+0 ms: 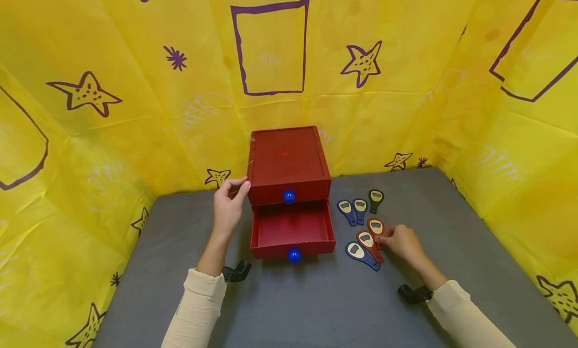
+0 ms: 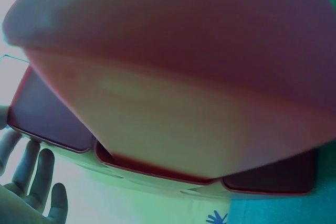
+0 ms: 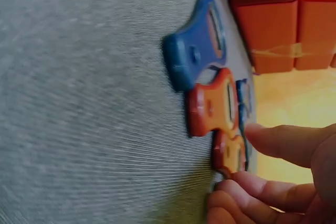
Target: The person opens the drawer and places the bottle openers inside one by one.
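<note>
My left hand (image 1: 229,207) touches the upper left front corner of a red drawer cabinet (image 1: 289,154), thumb and fingers at its edge. In the left wrist view, the fingers (image 2: 39,179) extend toward the red plastic. Below, the lower drawer (image 1: 293,247) is pulled out, with a blue knob (image 1: 294,256). On the right, my right hand (image 1: 403,243) pinches a red bottle opener (image 3: 227,153) between thumb and fingers, low over the table. Another red bottle opener (image 1: 368,241) and a blue bottle opener (image 1: 361,254) lie beside it.
Farther back lie two more blue bottle openers (image 1: 346,211) and a black bottle opener (image 1: 376,200). The upper drawer (image 1: 311,191) is closed. Yellow patterned cloth (image 1: 203,87) walls the grey table (image 1: 289,308) at the back and sides.
</note>
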`<act>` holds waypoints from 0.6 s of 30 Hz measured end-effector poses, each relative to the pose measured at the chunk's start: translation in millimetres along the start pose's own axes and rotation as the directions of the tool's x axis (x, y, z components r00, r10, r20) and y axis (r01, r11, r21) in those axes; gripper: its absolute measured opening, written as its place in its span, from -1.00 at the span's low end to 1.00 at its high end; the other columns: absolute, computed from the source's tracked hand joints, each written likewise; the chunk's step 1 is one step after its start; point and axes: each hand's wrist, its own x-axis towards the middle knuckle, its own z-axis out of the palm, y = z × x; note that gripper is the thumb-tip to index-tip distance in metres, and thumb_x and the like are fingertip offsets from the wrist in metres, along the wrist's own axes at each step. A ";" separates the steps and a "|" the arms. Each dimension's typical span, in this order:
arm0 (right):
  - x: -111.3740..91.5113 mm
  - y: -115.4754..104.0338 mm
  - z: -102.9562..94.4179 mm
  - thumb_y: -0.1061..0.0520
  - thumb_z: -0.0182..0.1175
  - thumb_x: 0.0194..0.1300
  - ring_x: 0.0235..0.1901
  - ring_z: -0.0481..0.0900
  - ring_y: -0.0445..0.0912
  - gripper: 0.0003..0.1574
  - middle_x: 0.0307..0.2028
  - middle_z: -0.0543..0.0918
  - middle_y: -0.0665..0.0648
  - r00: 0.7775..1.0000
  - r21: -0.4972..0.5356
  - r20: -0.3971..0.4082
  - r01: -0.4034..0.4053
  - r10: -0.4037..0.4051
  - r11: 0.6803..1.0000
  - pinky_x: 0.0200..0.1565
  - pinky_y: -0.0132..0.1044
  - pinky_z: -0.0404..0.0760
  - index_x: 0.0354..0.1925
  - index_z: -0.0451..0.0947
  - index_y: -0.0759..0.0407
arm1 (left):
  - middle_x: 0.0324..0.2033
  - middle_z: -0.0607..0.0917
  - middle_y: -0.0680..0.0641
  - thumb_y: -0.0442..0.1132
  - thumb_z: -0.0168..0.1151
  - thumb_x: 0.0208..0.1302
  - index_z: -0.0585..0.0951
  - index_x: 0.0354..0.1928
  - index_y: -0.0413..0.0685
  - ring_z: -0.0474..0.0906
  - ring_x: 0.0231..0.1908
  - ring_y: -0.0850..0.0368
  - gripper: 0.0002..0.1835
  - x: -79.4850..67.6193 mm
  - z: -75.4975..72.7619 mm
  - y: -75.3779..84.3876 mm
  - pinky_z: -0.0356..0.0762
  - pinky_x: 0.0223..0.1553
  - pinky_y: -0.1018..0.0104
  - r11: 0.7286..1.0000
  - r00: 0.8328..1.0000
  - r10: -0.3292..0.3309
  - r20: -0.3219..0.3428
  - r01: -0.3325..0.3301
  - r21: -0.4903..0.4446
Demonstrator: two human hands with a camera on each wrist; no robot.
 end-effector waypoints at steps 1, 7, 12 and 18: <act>-0.1 1.3 0.8 0.04 0.41 0.09 -0.59 0.39 -0.07 -0.64 -0.69 0.51 0.02 1.000 -0.006 -0.005 -0.010 0.010 1.000 -0.52 -0.28 0.27 -0.63 0.57 0.23 | -0.06 0.65 -0.30 -0.30 0.26 0.30 0.60 -0.04 -0.37 0.57 -0.24 0.37 -0.73 0.6 0.6 0.5 0.54 -0.13 0.58 1.000 1.000 -0.005 0.005 0.005 0.005; 0.3 4.8 -0.2 0.09 0.42 0.02 -0.55 0.45 -0.01 -0.73 -0.63 0.59 0.09 0.999 -0.011 -0.020 -0.036 0.036 0.999 -0.50 -0.24 0.33 -0.57 0.63 0.28 | -0.08 0.65 -0.24 -0.27 0.27 0.30 0.61 -0.02 -0.33 0.58 -0.23 0.31 -0.71 2.5 2.4 3.9 0.55 -0.14 0.58 1.000 0.999 -0.021 0.040 0.020 0.019; 4.1 4.7 -1.3 0.16 0.38 -0.01 -0.50 0.55 0.08 -0.78 -0.50 0.69 0.24 1.000 -0.053 -0.019 -0.017 0.016 0.998 -0.43 -0.08 0.49 -0.46 0.69 0.34 | -0.17 0.69 -0.08 -0.25 0.32 0.26 0.65 -0.06 -0.29 0.58 -0.24 0.28 -0.72 3.7 -1.2 2.6 0.56 -0.15 0.52 0.999 1.000 0.014 0.017 -0.015 0.036; 6.7 1.7 2.5 0.17 0.37 -0.02 -0.44 0.60 0.16 -0.74 -0.43 0.71 0.31 0.999 -0.101 -0.032 -0.003 0.000 0.995 -0.33 0.09 0.54 -0.39 0.70 0.38 | -0.17 0.68 -0.16 -0.30 0.35 0.21 0.70 -0.10 -0.30 0.51 -0.17 0.33 -0.75 4.4 -6.5 2.7 0.49 0.00 0.36 0.995 0.998 0.058 0.015 -0.059 0.076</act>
